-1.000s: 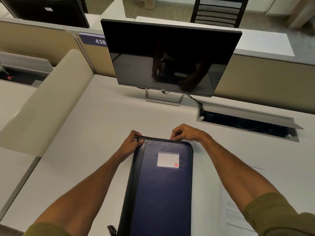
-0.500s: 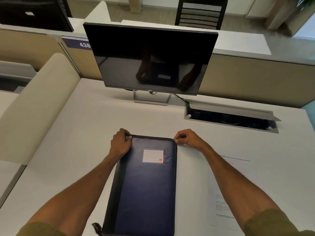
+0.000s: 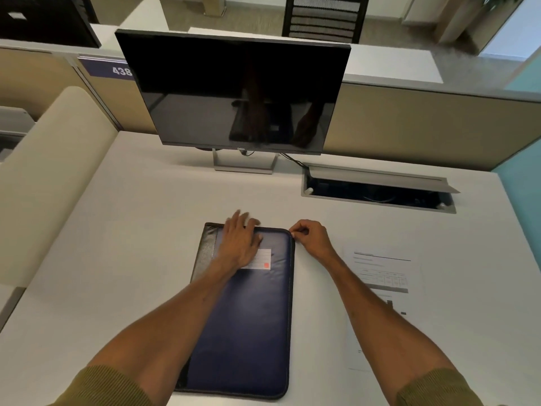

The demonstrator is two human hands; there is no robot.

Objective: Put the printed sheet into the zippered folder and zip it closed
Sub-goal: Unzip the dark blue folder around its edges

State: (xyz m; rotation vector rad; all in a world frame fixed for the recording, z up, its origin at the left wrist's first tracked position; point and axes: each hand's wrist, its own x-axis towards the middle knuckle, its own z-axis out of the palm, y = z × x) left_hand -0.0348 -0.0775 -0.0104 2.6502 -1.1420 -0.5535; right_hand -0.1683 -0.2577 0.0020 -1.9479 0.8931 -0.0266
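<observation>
White desk [image 3: 140,230] fills my view, with a dark monitor [image 3: 234,92] at upper centre and an open cable hatch [image 3: 377,191] at its lower right. I see the zippered folder [image 3: 248,332] flat at lower centre, with grey lining [image 3: 206,250] showing along its left edge; I can't tell its contents. The left hand [image 3: 238,244] rests flat on it, fingers straight and slightly apart, partly covering the label [image 3: 262,260]. The right hand [image 3: 310,238] pinches its upper right corner, fingers curled. The printed sheet [image 3: 386,276] lies on the desk at right, outside the folder.

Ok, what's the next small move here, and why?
Probably the right hand draws its pinch from the far right corner of the folder down its right edge, while the left hand presses the cover flat. Grey lining shows only along the left side, and the printed sheet lies outside on the desk.
</observation>
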